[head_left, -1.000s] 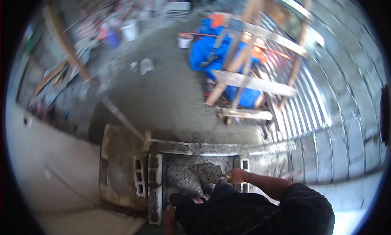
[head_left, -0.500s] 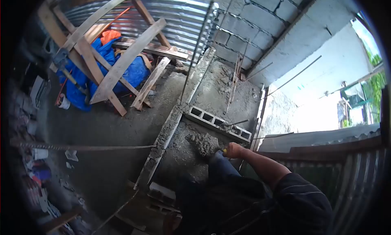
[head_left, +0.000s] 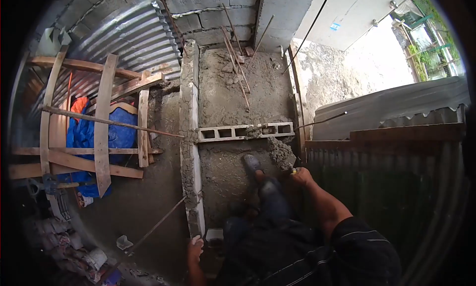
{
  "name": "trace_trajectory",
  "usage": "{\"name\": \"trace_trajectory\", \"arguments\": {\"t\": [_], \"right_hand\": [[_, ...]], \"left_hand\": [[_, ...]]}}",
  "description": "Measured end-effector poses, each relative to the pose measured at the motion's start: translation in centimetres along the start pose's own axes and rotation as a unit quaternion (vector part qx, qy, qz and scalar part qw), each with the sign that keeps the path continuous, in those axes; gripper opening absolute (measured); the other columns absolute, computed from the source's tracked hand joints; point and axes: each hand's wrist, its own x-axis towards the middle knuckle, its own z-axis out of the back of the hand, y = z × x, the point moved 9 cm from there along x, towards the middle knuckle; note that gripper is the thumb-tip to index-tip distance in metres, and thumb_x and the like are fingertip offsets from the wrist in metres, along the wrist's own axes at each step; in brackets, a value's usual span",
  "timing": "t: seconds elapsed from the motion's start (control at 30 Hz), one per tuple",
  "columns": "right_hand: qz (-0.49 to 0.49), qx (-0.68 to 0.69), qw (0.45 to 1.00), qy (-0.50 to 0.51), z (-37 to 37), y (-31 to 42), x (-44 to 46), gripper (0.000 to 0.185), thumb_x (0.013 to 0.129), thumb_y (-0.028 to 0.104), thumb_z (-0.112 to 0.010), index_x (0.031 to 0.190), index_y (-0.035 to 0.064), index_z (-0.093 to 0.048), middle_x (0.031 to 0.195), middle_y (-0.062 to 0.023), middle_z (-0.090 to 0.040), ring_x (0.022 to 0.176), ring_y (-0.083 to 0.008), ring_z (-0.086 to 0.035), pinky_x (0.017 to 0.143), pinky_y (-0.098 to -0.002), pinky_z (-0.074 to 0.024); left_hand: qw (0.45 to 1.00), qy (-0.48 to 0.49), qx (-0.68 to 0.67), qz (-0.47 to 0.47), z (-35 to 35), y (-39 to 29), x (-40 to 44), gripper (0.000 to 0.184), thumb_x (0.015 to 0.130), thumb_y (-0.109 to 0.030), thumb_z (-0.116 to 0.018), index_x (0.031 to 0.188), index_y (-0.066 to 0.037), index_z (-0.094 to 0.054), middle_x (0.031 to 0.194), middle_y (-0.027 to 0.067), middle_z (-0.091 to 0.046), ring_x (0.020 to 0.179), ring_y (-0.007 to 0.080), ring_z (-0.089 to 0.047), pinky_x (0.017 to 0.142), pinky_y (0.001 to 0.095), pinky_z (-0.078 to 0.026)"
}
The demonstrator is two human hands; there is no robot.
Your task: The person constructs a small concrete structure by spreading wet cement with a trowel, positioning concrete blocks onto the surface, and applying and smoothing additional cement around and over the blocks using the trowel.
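Note:
My right hand [head_left: 301, 177] is closed around the yellow handle of a trowel [head_left: 291, 164]. Grey wet mortar [head_left: 280, 153] is heaped on its blade, just in front of the right part of a short row of hollow concrete blocks [head_left: 225, 133]. The row's open cells face up, and some mortar lies over its middle. My left hand [head_left: 196, 247], fingers curled in, is at the near end of a low block wall [head_left: 194, 206] topped with rough mortar. Whether it grips the wall or something small is hidden.
Steel rods [head_left: 163, 217] jut from the low wall, and another rod [head_left: 325, 119] sticks out at right. A wooden frame [head_left: 103, 122] stands at left over a blue tarp [head_left: 121, 137]. Corrugated sheeting [head_left: 377, 187] borders the right side. My shoe [head_left: 252, 162] is on the mortar-covered ground.
The view has turned and straightened. My right hand has carried the mortar-loaded trowel rightward along the block row. My left hand, low and dim before, now shows at the low wall's near end.

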Motion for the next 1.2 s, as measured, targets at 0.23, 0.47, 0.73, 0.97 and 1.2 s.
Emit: {"name": "trace_trajectory", "arguments": {"t": [0.23,0.47,0.73,0.97,1.2], "right_hand": [[-0.188,0.163,0.968,-0.008,-1.3,-3.8,6.4,0.03,0.078,0.031,-0.067,0.072,0.0015,-0.066,0.077,-0.0149,-0.07,0.065,-0.0276,-0.068,0.057,-0.039,-0.052],[0.116,-0.331,0.929,0.119,-4.1,0.4,24.7,0.021,0.063,0.018,-0.076,0.084,0.0125,-0.074,0.088,-0.0096,-0.073,0.085,-0.0283,-0.071,0.067,-0.0393,-0.0554],[-0.192,0.017,0.98,0.041,-2.2,-4.3,22.1,0.018,0.071,0.012,-0.07,0.086,0.003,-0.071,0.088,-0.0143,-0.072,0.08,-0.0319,-0.071,0.066,-0.0382,-0.0553],[-0.288,0.043,0.953,-0.087,2.0,-7.3,16.3,0.026,0.077,0.013,-0.062,0.094,-0.0053,-0.068,0.096,-0.0217,-0.07,0.082,-0.0341,-0.071,0.071,-0.0401,-0.055],[-0.28,0.048,0.949,-0.135,0.8,-4.8,19.7,0.028,0.077,0.017,-0.062,0.097,-0.0011,-0.07,0.105,-0.0249,-0.068,0.105,-0.0376,-0.065,0.088,-0.045,-0.0515]], "left_hand": [[0.994,0.024,0.102,-0.004,-3.7,-10.1,0.2,0.051,0.086,-0.021,-0.063,0.134,-0.007,-0.055,0.12,0.006,-0.065,0.097,0.0151,-0.061,0.074,0.0293,-0.048],[0.992,0.02,0.118,0.033,-4.0,-9.4,2.6,0.053,0.086,-0.022,-0.06,0.135,-0.003,-0.053,0.126,0.0122,-0.063,0.103,0.0174,-0.061,0.079,0.0311,-0.05],[0.984,0.061,0.161,0.051,-7.8,-9.1,3.2,0.05,0.088,-0.022,-0.059,0.134,-0.002,-0.053,0.125,0.0123,-0.063,0.105,0.0195,-0.062,0.085,0.0307,-0.048],[0.996,0.021,0.087,0.021,-7.8,-14.7,1.6,0.051,0.087,-0.019,-0.061,0.135,-0.003,-0.053,0.125,0.0118,-0.064,0.107,0.0183,-0.061,0.087,0.0302,-0.048],[0.988,0.064,0.14,0.01,-7.6,-10.9,6.4,0.058,0.087,-0.022,-0.06,0.141,-0.006,-0.047,0.132,0.0101,-0.059,0.117,0.0212,-0.056,0.091,0.0387,-0.047]]}}
